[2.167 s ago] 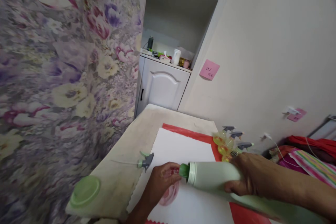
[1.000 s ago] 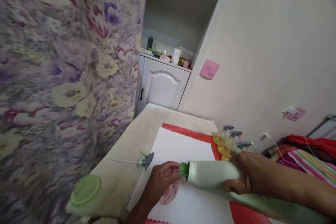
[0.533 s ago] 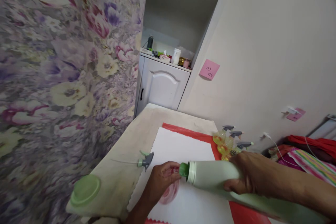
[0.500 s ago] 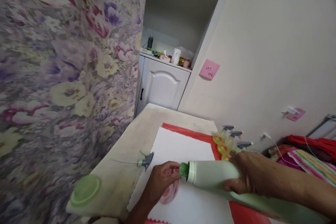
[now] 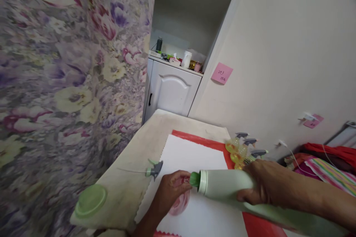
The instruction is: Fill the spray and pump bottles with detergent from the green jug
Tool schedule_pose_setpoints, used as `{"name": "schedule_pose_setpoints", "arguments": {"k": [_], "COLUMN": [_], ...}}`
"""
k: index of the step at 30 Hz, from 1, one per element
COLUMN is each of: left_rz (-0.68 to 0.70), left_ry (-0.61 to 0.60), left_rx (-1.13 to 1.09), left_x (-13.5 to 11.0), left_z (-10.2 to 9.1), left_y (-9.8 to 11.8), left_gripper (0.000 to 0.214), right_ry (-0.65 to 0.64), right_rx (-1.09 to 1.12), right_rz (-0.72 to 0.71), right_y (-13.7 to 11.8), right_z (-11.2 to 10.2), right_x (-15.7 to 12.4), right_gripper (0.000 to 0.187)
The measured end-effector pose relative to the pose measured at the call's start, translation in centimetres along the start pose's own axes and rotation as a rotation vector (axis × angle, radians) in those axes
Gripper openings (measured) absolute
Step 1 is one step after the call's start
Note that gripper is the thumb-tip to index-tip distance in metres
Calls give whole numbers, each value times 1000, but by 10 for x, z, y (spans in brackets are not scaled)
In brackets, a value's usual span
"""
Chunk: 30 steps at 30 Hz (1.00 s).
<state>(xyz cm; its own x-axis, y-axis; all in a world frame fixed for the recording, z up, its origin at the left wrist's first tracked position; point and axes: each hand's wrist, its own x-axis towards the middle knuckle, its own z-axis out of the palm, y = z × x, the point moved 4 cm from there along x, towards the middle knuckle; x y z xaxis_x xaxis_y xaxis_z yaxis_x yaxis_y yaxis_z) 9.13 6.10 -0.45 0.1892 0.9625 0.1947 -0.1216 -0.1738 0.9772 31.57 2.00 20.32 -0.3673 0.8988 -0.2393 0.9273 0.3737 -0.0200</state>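
Note:
My right hand (image 5: 260, 183) grips a large pale green bottle (image 5: 222, 187) held nearly level, its green spout (image 5: 194, 179) pointing left. My left hand (image 5: 171, 190) is closed round a small clear bottle with pink liquid (image 5: 179, 203), held right under the spout. Both are above a white cloth (image 5: 191, 163) lying on a red sheet (image 5: 194, 139) on the beige table (image 5: 130, 163). A loose grey spray head with its tube (image 5: 154, 170) lies on the table to the left of my left hand.
A round green cap (image 5: 90, 200) lies at the table's near left corner. Three yellow spray bottles (image 5: 240, 150) stand by the wall at the right. A flowered curtain (image 5: 55, 81) hangs on the left, a white cabinet (image 5: 171, 89) stands behind, and colourful fabric (image 5: 328, 166) is piled at the right.

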Motion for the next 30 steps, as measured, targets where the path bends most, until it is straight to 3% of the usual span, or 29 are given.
{"name": "schedule_pose_setpoints", "arguments": {"k": [30], "left_rz": [9], "left_ry": [-18], "left_rx": [-12], "left_x": [-2], "left_z": [1], "left_y": [4], "left_gripper": [19], "right_ry": [39], "right_rx": [38], "right_rz": [-60], "right_y": [-1], "right_z": [-2], "right_x": [0], "right_gripper": [37]}}
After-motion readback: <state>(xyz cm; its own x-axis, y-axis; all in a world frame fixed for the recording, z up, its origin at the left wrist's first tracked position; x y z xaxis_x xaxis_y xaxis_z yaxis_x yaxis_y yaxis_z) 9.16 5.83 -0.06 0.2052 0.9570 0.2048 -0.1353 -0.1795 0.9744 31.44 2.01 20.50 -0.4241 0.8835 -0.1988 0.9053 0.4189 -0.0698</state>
